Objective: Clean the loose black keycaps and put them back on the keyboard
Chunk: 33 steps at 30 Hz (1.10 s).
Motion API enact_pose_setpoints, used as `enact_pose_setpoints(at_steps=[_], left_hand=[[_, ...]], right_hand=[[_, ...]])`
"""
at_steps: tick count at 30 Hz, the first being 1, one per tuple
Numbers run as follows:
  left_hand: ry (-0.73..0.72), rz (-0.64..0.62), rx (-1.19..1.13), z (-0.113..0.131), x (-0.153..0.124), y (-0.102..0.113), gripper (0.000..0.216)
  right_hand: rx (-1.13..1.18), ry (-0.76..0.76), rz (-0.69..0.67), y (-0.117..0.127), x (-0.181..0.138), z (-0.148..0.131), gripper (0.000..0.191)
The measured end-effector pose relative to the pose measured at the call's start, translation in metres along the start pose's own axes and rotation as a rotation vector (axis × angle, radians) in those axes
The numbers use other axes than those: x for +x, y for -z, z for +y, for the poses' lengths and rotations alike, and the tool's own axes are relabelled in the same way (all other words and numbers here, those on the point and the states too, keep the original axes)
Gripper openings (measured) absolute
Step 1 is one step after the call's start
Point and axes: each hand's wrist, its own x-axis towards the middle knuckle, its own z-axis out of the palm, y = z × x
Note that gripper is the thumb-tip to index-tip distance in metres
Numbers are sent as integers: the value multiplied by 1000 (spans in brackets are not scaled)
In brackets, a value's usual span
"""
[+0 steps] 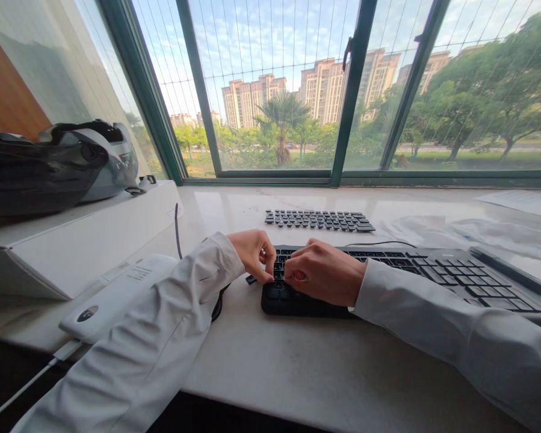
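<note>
— Where is the keyboard [403, 263] placed?
— It is set on the desk [238, 355], between the window-side edge and the near edge, with its number pad turned toward the right edge. Loose keycaps [319, 221] are laid out in rows nearer the window-side edge.
— Which step seems to be in hand?
— Single keys are being worked at the keyboard's left end, it seems. Whether a cap is being fitted or lifted cannot be made out.
— And the grip?
— The fingers of the left hand [256, 254] are bent toward the thumb; whether anything is pinched there cannot be told. The right hand [322, 273] is curled over the keys just beside it, its fingertips hidden, so its grip cannot be read either.
— What is called for next?
— Probably a fine touch, applied to one key at a time, with the keyboard braced against sliding.
</note>
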Motion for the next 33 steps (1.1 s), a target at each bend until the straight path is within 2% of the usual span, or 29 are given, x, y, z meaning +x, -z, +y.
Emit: enact_pose_setpoints(at_steps=[9,23,33], left_hand=[[8,23,31,1,0,-1,16],[-21,19,59,0,-1,1,17],[-36,72,152,5,-1,-3,13]], right_hand=[[12,-134,-8,-1,0,-2,13],[-8,-79,-12,-4,-3,-4,18],[-193,-5,-69,-4,0,-14,15]])
